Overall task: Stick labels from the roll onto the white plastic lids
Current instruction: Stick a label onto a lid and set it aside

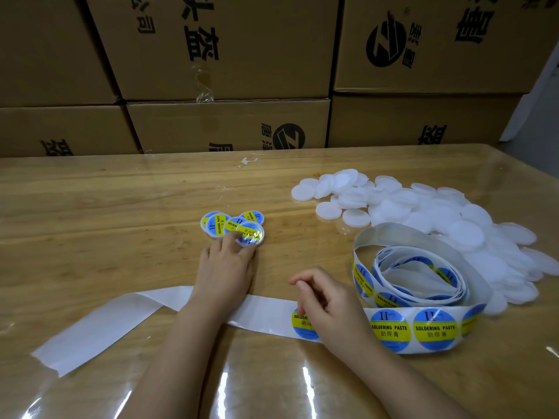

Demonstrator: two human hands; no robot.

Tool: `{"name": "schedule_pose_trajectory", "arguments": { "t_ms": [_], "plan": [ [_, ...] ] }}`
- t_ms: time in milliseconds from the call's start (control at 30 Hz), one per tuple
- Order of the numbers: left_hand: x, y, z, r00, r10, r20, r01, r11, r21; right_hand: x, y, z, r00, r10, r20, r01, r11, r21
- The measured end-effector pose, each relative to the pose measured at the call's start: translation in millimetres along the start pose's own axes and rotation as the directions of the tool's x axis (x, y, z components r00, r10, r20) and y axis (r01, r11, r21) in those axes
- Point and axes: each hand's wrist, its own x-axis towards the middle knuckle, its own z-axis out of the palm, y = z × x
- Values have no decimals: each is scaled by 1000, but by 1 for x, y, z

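Tabletop [90, 207]: left hand [225, 267] pinches lid [250, 232]; right hand [329, 303] half-covers label [298, 325].

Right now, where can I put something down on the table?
Bare wood lies left of the labelled lids, above the backing strip, and along the far edge by the cardboard boxes. The right side is crowded with the white lids and label roll; the left hand and right hand fill the near middle.
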Motion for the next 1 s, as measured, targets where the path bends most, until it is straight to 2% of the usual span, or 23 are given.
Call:
{"name": "schedule_pose_trajectory", "arguments": {
  "t_ms": [167,400,567,633,700,833,933,1000],
  "plan": [
    [0,0,2,1000,13,-18,-13,999,40,0,1,1,1000,3,2,-3,1000,-16],
    [1,3,-3,1000,-7,28,6,999,32,1,5,1,1000,11,21,-10,1000,-28],
    [-4,32,-19,997,56,-50,-66,972,-227,2,7,2,1000,-7,-2,7,1000,-18],
    [-10,48,-22,998,68,9,-57,899,-434,2,7,2,1000,-23,-21,23,1000,-17],
    [-16,58,-21,989,87,118,-5,827,-562,3,7,2,999,-40,-34,40,999,-8],
    [-21,62,-19,982,106,156,-2,833,-554,3,8,1,997,-53,-50,52,999,-14],
    [-22,63,-17,980,162,118,-86,871,-484,4,8,2,996,-58,-65,57,998,-11],
    [-23,64,-15,976,210,56,-155,854,-497,4,7,1,993,-69,-96,69,998,2]
  ]
}}
